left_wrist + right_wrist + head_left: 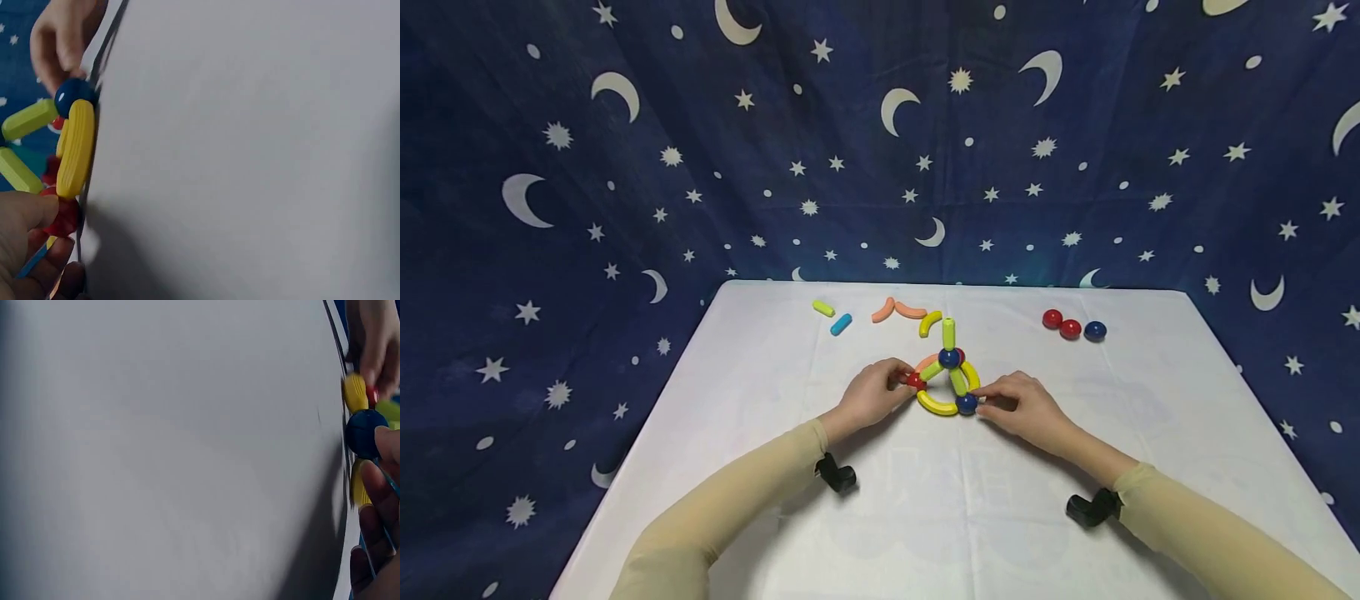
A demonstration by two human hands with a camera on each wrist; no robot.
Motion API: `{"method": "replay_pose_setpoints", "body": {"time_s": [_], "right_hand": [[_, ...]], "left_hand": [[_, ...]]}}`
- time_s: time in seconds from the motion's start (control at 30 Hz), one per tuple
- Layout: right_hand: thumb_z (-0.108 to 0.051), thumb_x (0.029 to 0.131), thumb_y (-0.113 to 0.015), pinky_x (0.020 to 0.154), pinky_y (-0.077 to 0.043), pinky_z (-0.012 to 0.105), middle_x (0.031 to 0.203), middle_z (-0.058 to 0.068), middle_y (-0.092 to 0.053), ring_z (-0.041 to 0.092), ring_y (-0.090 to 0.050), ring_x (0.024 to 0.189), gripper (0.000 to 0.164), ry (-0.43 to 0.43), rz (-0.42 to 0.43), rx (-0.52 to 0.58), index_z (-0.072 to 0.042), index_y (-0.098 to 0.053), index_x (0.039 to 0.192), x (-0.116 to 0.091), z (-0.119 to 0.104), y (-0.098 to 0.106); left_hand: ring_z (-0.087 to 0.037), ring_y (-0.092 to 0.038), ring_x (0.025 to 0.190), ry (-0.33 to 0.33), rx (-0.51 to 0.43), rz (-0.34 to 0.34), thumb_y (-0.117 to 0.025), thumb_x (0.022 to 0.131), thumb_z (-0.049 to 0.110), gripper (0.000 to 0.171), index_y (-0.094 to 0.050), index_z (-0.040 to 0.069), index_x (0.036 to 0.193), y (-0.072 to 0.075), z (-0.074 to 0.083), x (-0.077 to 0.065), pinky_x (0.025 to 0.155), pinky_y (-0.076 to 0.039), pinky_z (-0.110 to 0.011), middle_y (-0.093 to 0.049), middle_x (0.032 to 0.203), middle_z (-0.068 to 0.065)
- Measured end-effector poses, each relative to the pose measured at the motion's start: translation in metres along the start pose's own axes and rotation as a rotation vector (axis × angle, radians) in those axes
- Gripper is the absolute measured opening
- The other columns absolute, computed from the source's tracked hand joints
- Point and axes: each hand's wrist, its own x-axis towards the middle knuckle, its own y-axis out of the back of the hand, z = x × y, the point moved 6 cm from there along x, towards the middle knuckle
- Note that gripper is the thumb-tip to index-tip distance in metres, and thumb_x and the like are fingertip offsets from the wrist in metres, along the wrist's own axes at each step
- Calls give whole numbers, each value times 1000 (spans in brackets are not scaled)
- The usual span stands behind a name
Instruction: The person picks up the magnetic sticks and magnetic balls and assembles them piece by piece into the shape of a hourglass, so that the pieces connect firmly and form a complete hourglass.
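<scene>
A construction of rods and balls sits mid-table, its ring made of curved yellow rods [937,406] and a curved orange rod [927,362]. My left hand [872,393] pinches the red ball [65,220] at the ring's left side. On the right, my right hand [1028,412] holds the front blue ball [361,439] between thumb and fingers. Straight green rods [958,382] slant up from these balls to an upper blue ball [949,358], which bears an upright green rod [949,332]. Another red ball [961,355] is partly hidden behind it.
Behind the construction lie a loose green rod [823,308], a blue rod [841,324], two orange curved rods [911,311] and a yellow curved rod [929,323]. Two red balls [1071,329] and a blue ball [1095,332] rest at back right. A starry curtain [850,167] borders the white table [895,533].
</scene>
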Motion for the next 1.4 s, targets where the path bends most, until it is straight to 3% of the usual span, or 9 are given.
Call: {"method": "replay_pose_setpoints", "body": {"time_s": [0.2, 0.33, 0.5, 0.67, 0.77, 0.9, 1.03, 1.13, 1.4], "right_hand": [[-29, 88, -82, 78, -38, 36, 80, -21, -57, 9, -49, 83, 39, 96, -63, -95, -29, -75, 126, -11, -25, -18], [-34, 89, -80, 73, -36, 33, 76, -21, -51, 7, -46, 77, 46, 117, -135, -154, -35, -69, 134, -17, -39, -33], [-32, 92, -78, 77, -38, 33, 78, -23, -54, 5, -48, 77, 38, 156, -146, -114, -33, -72, 129, -20, -48, -38], [-24, 93, -78, 77, -47, 32, 87, -16, -65, 12, -56, 84, 16, 53, -1, 72, -24, -80, 109, -15, -35, -12], [-25, 93, -78, 81, -50, 34, 100, -8, -68, 18, -56, 95, 23, -40, 64, 132, -22, -77, 116, -7, -18, 5], [-33, 92, -79, 89, -46, 41, 118, -1, -67, 22, -52, 110, 41, -78, 47, 100, -21, -71, 130, 4, 4, 13], [-38, 90, -80, 95, -40, 45, 123, -1, -66, 23, -50, 117, 46, -87, 5, 87, -23, -71, 132, 11, 15, 13], [-40, 88, -81, 96, -38, 47, 123, -4, -67, 23, -49, 118, 45, -98, -9, 105, -25, -72, 130, 14, 19, 11], [-39, 90, -80, 97, -37, 46, 122, -3, -68, 23, -47, 119, 41, -112, -29, 159, -24, -73, 128, 18, 21, 4]], "left_hand": [[-14, -61, 91, 43, -101, 7, -69, 99, 20, 34, -66, 10, 131, 5, -6, 18, 79, -51, -29, -69, 113, -1], [-13, -62, 96, 34, -151, -15, -68, 100, 19, 32, -67, 11, 131, 4, -4, 30, 84, -51, -29, -69, 117, -1], [-13, -61, 95, 16, -188, -70, -65, 102, 18, 33, -67, 12, 135, -1, 1, 41, 83, -52, -27, -69, 120, 0], [-15, -59, 95, 30, -196, -94, -64, 102, 18, 36, -65, 12, 138, -1, 0, 43, 79, -50, -24, -68, 119, -1], [-17, -58, 94, 34, -211, -96, -64, 102, 19, 38, -63, 12, 139, 0, -2, 42, 77, -49, -27, -69, 118, -1], [-17, -59, 97, 24, -221, -84, -64, 102, 20, 39, -63, 12, 140, 2, -4, 40, 82, -50, -29, -68, 117, 0], [-15, -62, 103, 18, -203, -33, -64, 102, 22, 35, -65, 13, 136, 9, -8, 37, 92, -50, -32, -68, 120, -1], [-16, -63, 103, 26, -171, 38, -65, 101, 22, 31, -69, 14, 131, 21, -14, 35, 92, -51, -35, -69, 119, -2], [-25, -63, 102, 104, -59, 250, -65, 99, 21, 30, -72, 9, 125, 79, -49, 29, 89, -50, -41, -69, 116, -9]]}}
